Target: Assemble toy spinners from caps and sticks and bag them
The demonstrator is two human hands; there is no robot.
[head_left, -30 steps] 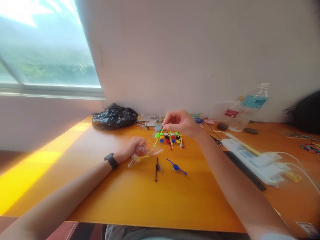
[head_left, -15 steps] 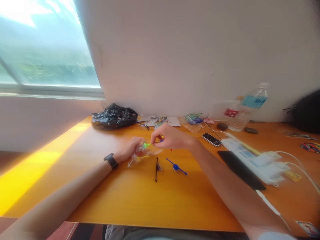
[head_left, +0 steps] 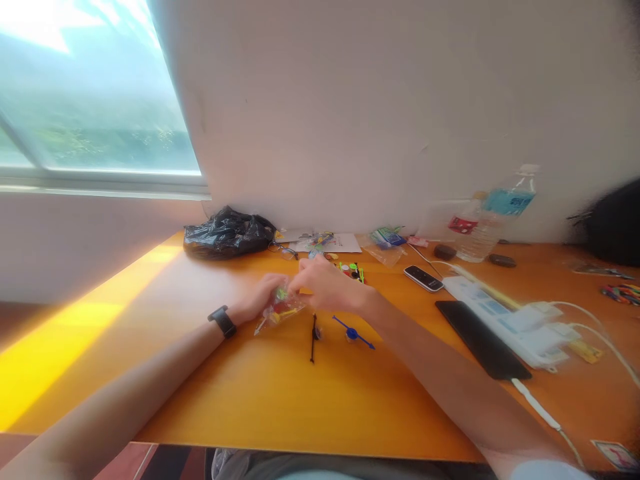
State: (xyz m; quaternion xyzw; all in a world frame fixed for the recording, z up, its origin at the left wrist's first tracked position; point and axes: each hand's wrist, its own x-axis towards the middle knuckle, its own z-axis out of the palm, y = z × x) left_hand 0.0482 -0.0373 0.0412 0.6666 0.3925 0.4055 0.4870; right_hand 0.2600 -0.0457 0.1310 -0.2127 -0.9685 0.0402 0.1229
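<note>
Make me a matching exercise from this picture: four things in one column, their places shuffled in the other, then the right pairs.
Things:
1. clear plastic bag
2. blue arrow
3. black plastic bag
4. flat black device

Places:
A. alongside the white power strip
B. held in the left hand
C. on the far side of the table, nearest the window
D. lying just to the right of the black arrow

Right pairs: 1-B, 2-D, 3-C, 4-A
</note>
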